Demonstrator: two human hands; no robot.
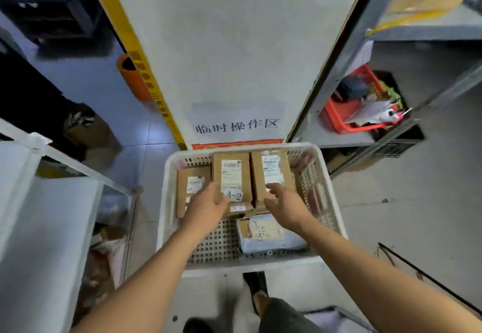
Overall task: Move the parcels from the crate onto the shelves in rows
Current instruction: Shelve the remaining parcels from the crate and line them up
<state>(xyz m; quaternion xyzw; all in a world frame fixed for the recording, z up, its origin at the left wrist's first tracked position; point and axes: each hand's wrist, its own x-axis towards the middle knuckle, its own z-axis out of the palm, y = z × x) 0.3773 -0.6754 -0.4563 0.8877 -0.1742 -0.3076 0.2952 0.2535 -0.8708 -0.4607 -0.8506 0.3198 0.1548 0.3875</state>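
**Parcels in reach, both hands going in**

Parcels sit packed at the far end of the white crate (167, 202), and both hands are over them now. The left hand (206, 206) has its fingers loosely spread, tips on or just over the near-left edge of the middle box (230, 176), the one tagged A-2. Nothing gripped yet, by the look of it. The right hand (283, 202) hovers open above the near end of the right box (271, 173). Both boxes run lengthwise straight away from the fingertips. A smaller box (193, 186) lies left of the left fingers; a soft grey mailer (268, 233) lies under the right wrist.
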